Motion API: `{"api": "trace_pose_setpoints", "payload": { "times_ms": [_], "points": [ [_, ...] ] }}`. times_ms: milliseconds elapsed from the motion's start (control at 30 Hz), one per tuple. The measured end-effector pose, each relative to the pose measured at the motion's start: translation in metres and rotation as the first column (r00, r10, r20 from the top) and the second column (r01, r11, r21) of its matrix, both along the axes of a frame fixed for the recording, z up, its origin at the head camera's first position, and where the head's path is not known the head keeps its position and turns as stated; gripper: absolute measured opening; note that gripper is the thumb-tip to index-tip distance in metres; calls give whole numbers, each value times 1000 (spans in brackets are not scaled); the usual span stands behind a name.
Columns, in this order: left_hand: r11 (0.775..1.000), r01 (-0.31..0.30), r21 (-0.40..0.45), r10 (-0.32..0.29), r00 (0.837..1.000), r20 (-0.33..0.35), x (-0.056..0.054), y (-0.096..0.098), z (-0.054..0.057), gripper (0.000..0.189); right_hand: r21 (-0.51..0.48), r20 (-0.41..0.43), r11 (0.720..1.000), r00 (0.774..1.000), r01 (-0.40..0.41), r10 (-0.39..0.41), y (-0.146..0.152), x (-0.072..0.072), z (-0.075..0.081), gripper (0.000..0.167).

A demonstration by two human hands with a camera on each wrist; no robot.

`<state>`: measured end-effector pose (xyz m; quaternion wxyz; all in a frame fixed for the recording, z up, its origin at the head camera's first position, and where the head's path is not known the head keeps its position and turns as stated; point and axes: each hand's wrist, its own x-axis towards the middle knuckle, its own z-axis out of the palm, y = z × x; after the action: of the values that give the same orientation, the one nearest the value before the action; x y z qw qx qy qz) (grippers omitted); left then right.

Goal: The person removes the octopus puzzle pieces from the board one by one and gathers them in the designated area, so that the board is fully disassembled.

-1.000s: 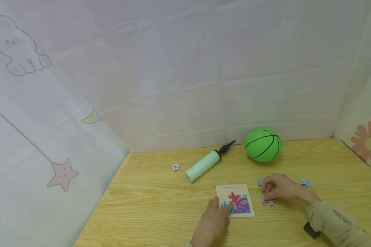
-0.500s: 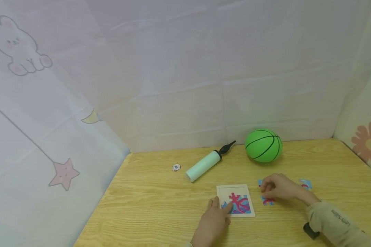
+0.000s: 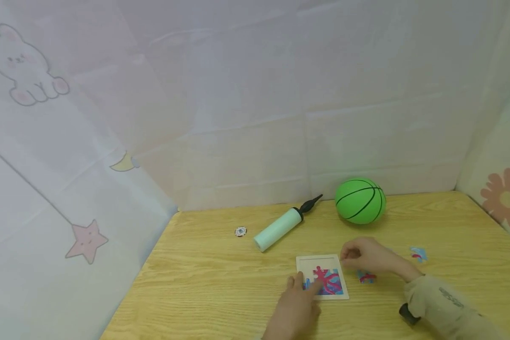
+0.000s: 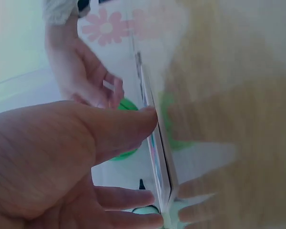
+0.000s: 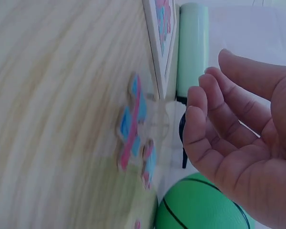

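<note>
Roughly half done, I'd judge: puzzle tray (image 3: 320, 262) sits on the wooden table (image 3: 204, 283), lower part filled, upper strip and upper left bare. Fitted section (image 3: 333, 284) shows a red octopus over blue and purple; a bit of blue lies at the lower left, partly under the left hand, so can't tell how it joins up.

Left to place, probably: the near loose piece (image 3: 367, 277) just right of the tray, the far loose piece (image 3: 418, 254) further right, and a small loose piece (image 5: 149, 164) close to the near one, mostly hidden by the right hand from overhead. At least three, then; exact count unclear.

Left hand (image 3: 295, 302) rests on the tray's left side, fingers fairly straight, thumb over the picture. Right hand (image 3: 367, 255) is off the table beside the tray's upper right corner, fingers loosely bent, thumb apart from them, nothing seen in its grasp. Hands apart from each other.

Containers: only the tray, holding the fitted section. Mint pump (image 3: 278, 230), green ball (image 3: 360, 200) and round chip (image 3: 240, 231) lie behind, outside it.
</note>
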<state>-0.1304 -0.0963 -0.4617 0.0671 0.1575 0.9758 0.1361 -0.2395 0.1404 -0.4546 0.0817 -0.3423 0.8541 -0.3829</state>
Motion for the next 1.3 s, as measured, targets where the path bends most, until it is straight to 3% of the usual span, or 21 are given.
{"api": "trace_pose_setpoints", "payload": {
  "times_ms": [200,533,833,1300],
  "points": [
    [999,22,-48,-21,1000,17,3,4,2,54,-12,39,1000,999,-5,6,-25,-1,0,6],
    [999,13,-43,-12,999,30,6,4,0,54,-4,131,1000,991,14,-13,-54,-10,-9,6],
    [994,28,-107,-23,999,49,6,7,1,55,21,214,999,976,39,-42,-63,-13,-12,8],
    [991,45,-126,-39,998,46,5,7,2,55,38,217,997,974,64,-70,-66,-12,-15,10]
  ]
}}
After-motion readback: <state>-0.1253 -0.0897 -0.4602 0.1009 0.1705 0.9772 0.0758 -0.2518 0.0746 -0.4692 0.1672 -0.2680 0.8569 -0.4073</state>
